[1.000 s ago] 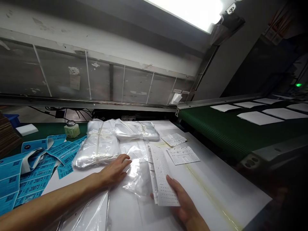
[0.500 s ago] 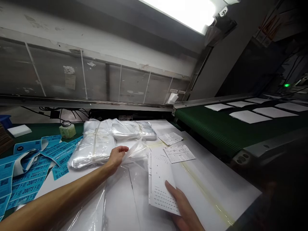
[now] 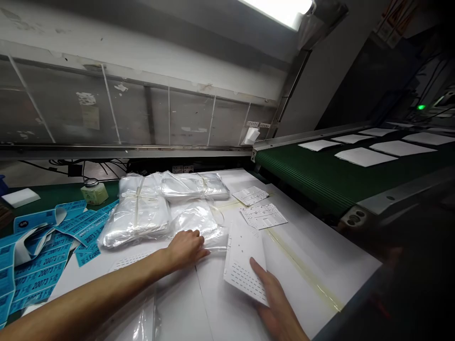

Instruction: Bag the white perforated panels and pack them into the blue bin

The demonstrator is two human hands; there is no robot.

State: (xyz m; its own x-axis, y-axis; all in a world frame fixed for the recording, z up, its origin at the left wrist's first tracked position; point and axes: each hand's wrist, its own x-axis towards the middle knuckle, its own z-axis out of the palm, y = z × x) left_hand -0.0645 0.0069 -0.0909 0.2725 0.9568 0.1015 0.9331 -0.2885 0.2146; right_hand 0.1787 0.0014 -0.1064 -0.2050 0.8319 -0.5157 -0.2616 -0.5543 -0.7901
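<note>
My right hand [image 3: 275, 296] grips a white perforated panel [image 3: 245, 255], tilted up off the sheeted table, thumb on its face. My left hand [image 3: 188, 248] is closed, fingers curled at the near edge of a clear plastic bag [image 3: 199, 218]; the exact pinch is partly hidden. Just beyond it lie tied bundles of clear plastic bags [image 3: 142, 213]. Two smaller white slotted panels [image 3: 263, 216] rest to the right, behind the held panel. Under my left forearm, another white perforated piece [image 3: 131, 260] shows in part, beside clear plastic.
Blue printed label strips [image 3: 46, 265] lie heaped at left, near a small glass jar [image 3: 94, 192] and a white block [image 3: 22, 197]. A green conveyor belt [image 3: 302, 175] carrying several white flat pieces [image 3: 366, 156] runs along the right. Yellowish tape [image 3: 305, 274] crosses the white sheeting.
My left hand has moved right and down, and the raised plastic now lies lower. The panel in my right hand has shifted slightly right. The view has turned a little.
</note>
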